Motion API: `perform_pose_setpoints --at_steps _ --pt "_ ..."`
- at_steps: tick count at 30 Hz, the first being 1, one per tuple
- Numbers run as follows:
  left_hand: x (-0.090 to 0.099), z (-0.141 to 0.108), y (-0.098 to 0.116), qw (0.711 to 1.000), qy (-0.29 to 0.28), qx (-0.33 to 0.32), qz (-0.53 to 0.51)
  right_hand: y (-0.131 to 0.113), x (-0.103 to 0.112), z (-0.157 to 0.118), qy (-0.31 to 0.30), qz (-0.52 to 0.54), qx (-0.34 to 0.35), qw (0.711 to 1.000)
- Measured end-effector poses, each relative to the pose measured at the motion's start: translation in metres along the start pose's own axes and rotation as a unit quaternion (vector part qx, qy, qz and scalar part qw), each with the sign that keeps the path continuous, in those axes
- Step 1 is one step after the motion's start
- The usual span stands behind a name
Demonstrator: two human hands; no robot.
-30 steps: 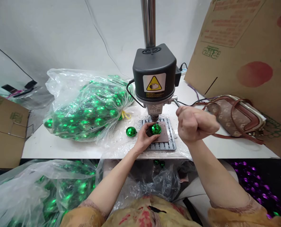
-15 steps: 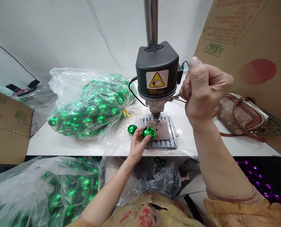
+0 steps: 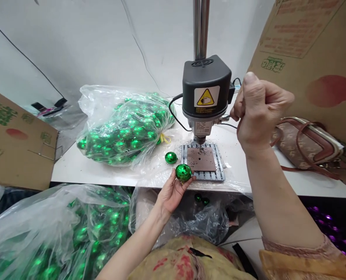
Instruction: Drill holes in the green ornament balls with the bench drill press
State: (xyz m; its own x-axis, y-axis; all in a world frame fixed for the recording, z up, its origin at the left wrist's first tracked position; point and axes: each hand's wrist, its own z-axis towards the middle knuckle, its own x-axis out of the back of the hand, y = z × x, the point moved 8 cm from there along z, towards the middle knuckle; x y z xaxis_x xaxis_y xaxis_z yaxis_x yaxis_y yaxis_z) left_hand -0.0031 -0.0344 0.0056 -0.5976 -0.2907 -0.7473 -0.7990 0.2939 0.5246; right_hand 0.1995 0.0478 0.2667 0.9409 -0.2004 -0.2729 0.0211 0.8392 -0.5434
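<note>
Faceted and shiny, a green ball (image 3: 183, 172) rests in the fingers of my left hand (image 3: 173, 190), palm up, at the front left edge of the drill press base (image 3: 220, 167). A second green ball (image 3: 170, 157) lies on the table just left of the base. My right hand (image 3: 260, 109) is raised right of the black drill head (image 3: 207, 87), its fingers curled closed; what they hold, if anything, is hidden. On the base lies a brown plate (image 3: 205, 163) with a small hole and dark shavings around.
A clear bag of green balls (image 3: 126, 130) stands on the white table (image 3: 74, 171) at left. Another open bag (image 3: 97, 229) is below the front edge. A patterned handbag (image 3: 304, 144) and a cardboard box (image 3: 313, 50) stand at right; another box (image 3: 18, 140) at far left.
My left hand has drawn back from over the brown plate to the base's front left edge with the ball, palm now turned up. The whole view has shifted, and my right hand stays raised and closed.
</note>
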Motion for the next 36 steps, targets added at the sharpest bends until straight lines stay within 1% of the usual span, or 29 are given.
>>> perform_pose_setpoints --at_steps 6,9,15,18,25,29,32,34,36 --pt "-0.001 0.001 -0.001 0.999 0.013 0.012 -0.026 0.006 0.003 0.001 0.011 -0.008 -0.022 1.000" --pt "-0.001 0.001 -0.001 1.000 0.007 0.014 -0.022 0.007 0.003 0.001 0.012 -0.010 -0.029 0.999" --pt "0.006 0.005 0.001 1.000 -0.015 -0.015 0.023 0.009 0.004 0.001 0.014 -0.013 -0.037 0.999" --pt "0.008 0.005 0.001 0.999 -0.021 -0.026 0.026 0.009 0.003 0.001 0.013 -0.008 -0.040 0.999" --pt "-0.004 0.002 0.001 0.998 -0.047 -0.032 0.027 0.005 0.004 0.001 0.015 -0.008 -0.031 0.999" --pt "-0.005 0.000 0.000 0.998 -0.047 -0.023 0.019 0.006 0.003 0.001 0.017 0.016 -0.039 0.999" --pt "-0.005 -0.006 -0.006 0.997 -0.058 -0.004 0.056 0.005 0.002 0.001 0.018 0.031 -0.039 0.999" --pt "-0.003 -0.013 -0.013 0.992 -0.068 0.015 0.107 0.004 0.003 0.000 0.022 0.031 -0.040 0.998" --pt "0.001 -0.021 -0.018 0.981 -0.072 0.024 0.177 0.003 0.004 -0.001 0.032 0.022 -0.040 0.998"
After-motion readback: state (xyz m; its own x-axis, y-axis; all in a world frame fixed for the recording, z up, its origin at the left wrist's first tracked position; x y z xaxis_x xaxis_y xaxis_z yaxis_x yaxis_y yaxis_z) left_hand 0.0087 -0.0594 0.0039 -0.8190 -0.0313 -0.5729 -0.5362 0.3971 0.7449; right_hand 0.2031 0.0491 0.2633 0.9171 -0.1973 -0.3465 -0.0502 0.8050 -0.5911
